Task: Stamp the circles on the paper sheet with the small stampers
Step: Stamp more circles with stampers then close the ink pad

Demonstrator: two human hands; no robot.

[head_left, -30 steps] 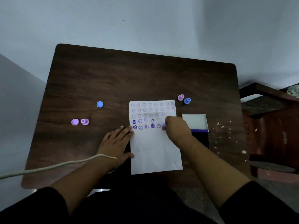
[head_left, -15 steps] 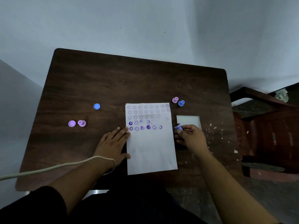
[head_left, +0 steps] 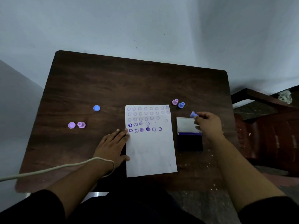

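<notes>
A white paper sheet [head_left: 150,151] with rows of printed circles lies mid-table; the two lowest rows carry purple stamp marks. My left hand [head_left: 111,145] rests flat, fingers spread, on the sheet's left edge. My right hand [head_left: 207,124] hovers over the open ink pad [head_left: 189,139], pinching a small blue stamper [head_left: 192,114] at its fingertips. A pink stamper [head_left: 175,101] and a blue stamper [head_left: 181,105] stand just beyond the sheet's top right corner.
On the left of the dark wooden table [head_left: 97,81] lie a blue cap [head_left: 96,108], a pink cap [head_left: 71,125] and a pink stamper [head_left: 81,124]. A pale cable [head_left: 53,168] loops around my left wrist. A wooden chair [head_left: 267,130] stands at the right.
My right hand lifted the blue stamper off the sheet and carried it right and away, to above the ink pad. A fresh mark shows in the bottom row. My left hand stayed put.
</notes>
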